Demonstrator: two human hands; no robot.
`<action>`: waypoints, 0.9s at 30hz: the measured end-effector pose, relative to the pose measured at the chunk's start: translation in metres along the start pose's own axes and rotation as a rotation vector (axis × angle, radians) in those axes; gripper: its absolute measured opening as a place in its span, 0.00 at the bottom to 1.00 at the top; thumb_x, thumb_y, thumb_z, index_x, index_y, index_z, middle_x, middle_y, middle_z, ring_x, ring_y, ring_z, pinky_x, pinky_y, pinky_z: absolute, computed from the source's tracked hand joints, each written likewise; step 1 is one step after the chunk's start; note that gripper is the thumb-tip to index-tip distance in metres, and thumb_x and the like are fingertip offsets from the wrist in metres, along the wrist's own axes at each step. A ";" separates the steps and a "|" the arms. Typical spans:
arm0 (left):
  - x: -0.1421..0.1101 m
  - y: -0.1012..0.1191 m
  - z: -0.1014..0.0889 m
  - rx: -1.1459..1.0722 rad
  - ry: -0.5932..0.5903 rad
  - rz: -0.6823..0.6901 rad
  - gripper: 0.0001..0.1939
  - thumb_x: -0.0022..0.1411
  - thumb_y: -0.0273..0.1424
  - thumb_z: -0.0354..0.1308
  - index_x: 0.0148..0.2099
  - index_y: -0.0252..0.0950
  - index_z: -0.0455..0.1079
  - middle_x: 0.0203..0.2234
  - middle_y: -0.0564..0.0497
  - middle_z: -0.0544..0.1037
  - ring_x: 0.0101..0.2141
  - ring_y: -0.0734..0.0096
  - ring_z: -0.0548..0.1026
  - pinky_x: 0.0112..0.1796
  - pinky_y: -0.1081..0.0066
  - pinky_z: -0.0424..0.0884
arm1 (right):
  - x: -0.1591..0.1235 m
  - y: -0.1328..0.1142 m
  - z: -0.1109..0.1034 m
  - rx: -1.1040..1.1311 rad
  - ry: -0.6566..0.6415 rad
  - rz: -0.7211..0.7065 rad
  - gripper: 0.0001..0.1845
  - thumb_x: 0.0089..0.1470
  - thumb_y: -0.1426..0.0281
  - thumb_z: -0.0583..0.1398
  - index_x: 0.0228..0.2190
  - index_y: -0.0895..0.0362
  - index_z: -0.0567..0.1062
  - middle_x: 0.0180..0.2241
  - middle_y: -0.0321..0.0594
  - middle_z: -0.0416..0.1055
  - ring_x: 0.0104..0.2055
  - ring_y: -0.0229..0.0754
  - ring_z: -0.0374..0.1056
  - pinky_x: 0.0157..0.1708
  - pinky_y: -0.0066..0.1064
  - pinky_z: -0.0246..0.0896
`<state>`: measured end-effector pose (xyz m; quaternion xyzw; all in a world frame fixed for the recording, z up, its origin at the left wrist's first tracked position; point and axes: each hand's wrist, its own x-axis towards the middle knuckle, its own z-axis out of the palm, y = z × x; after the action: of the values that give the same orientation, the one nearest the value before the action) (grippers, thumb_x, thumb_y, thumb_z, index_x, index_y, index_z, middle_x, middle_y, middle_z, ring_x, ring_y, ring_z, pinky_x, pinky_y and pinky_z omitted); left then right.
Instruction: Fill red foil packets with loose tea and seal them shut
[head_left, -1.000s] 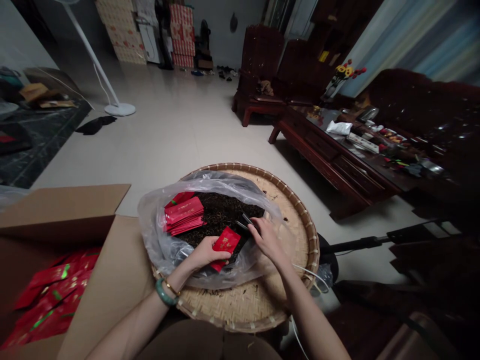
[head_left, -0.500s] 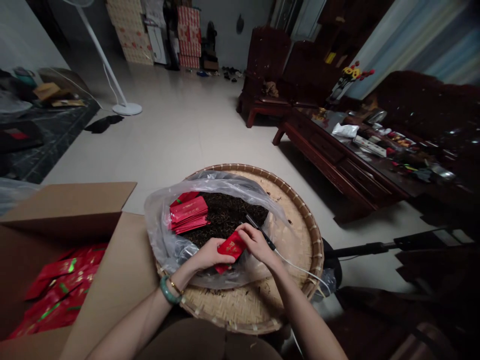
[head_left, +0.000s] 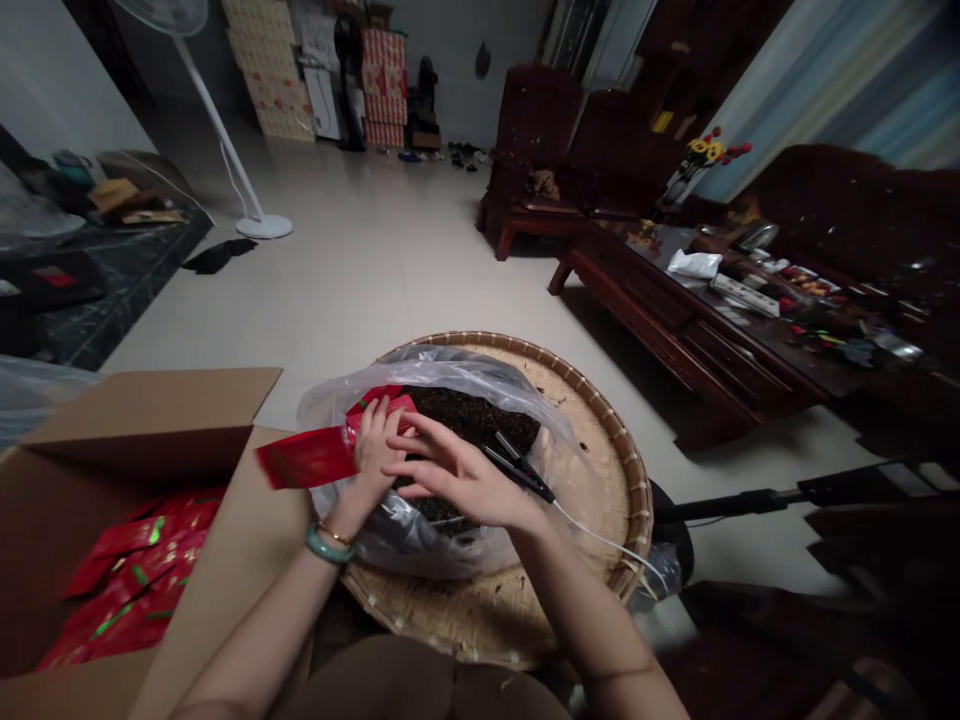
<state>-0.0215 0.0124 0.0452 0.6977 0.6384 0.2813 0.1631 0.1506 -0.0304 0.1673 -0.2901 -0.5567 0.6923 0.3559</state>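
My left hand [head_left: 371, 450] lies over a stack of red packets [head_left: 401, 402], fingers stretched out. A single red packet [head_left: 306, 458], blurred at its far end, is off the outer side of that hand, above the carton's edge; whether it touches the hand I cannot tell. My right hand [head_left: 457, 475] hovers over the bag with fingers spread, holding nothing. Dark loose tea leaves [head_left: 472, 405] fill the clear plastic bag [head_left: 487, 372] on a round woven bamboo tray [head_left: 592, 480]. A black hair-straightener-like clamp [head_left: 521, 470] with a white cord rests by my right hand, its jaws apart.
An open cardboard box [head_left: 154, 405] on the left contains several red packets [head_left: 142, 565]. A dark wooden coffee table [head_left: 660, 330] with clutter is to the right, beyond it wooden chairs [head_left: 536, 150]. A white standing fan [head_left: 262, 226] stands on the floor at back left.
Both hands have parted from the red packet they held together. My left hand has moved up-left onto the stack, and a red packet is now out toward the box. My right hand has spread its fingers.
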 end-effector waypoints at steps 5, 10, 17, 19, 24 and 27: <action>0.024 -0.008 -0.001 0.188 0.013 0.101 0.17 0.59 0.31 0.52 0.49 0.30 0.70 0.50 0.37 0.71 0.52 0.53 0.65 0.52 0.57 0.60 | 0.010 0.040 -0.027 -0.180 0.153 0.055 0.21 0.52 0.57 0.57 0.45 0.55 0.70 0.45 0.41 0.70 0.46 0.42 0.68 0.44 0.36 0.67; 0.037 -0.015 -0.010 0.108 -0.127 0.080 0.15 0.58 0.35 0.55 0.42 0.33 0.76 0.41 0.41 0.78 0.45 0.56 0.72 0.49 0.61 0.63 | -0.007 0.090 -0.078 -0.468 0.358 0.120 0.17 0.53 0.62 0.57 0.43 0.57 0.72 0.40 0.41 0.72 0.40 0.40 0.69 0.39 0.33 0.67; 0.047 -0.023 -0.023 0.001 -0.224 -0.014 0.14 0.56 0.36 0.56 0.41 0.38 0.77 0.41 0.46 0.79 0.43 0.56 0.75 0.46 0.65 0.65 | -0.016 0.108 -0.082 -0.503 0.317 0.163 0.16 0.53 0.62 0.56 0.41 0.56 0.73 0.36 0.39 0.73 0.37 0.38 0.69 0.34 0.29 0.66; 0.048 -0.022 -0.022 0.010 -0.205 -0.031 0.14 0.57 0.38 0.55 0.40 0.38 0.77 0.40 0.46 0.79 0.42 0.56 0.75 0.45 0.65 0.65 | -0.016 0.110 -0.081 -0.511 0.305 0.158 0.17 0.53 0.61 0.56 0.41 0.56 0.73 0.36 0.40 0.73 0.36 0.38 0.69 0.33 0.29 0.65; 0.047 -0.010 -0.019 0.227 -0.183 0.074 0.17 0.57 0.38 0.55 0.42 0.33 0.76 0.39 0.39 0.79 0.42 0.54 0.73 0.46 0.63 0.64 | -0.019 0.112 -0.080 -0.572 0.292 0.149 0.16 0.54 0.62 0.56 0.41 0.57 0.73 0.38 0.40 0.74 0.37 0.39 0.69 0.35 0.30 0.65; 0.045 0.000 -0.021 0.421 -0.222 0.094 0.18 0.58 0.38 0.54 0.43 0.31 0.75 0.36 0.36 0.78 0.42 0.51 0.73 0.42 0.62 0.66 | -0.020 0.111 -0.078 -0.602 0.272 0.153 0.15 0.54 0.64 0.56 0.41 0.57 0.73 0.39 0.41 0.74 0.39 0.40 0.69 0.39 0.31 0.64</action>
<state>-0.0330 0.0542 0.0702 0.7718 0.6281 0.0708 0.0701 0.2054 -0.0172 0.0426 -0.5129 -0.6603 0.4765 0.2720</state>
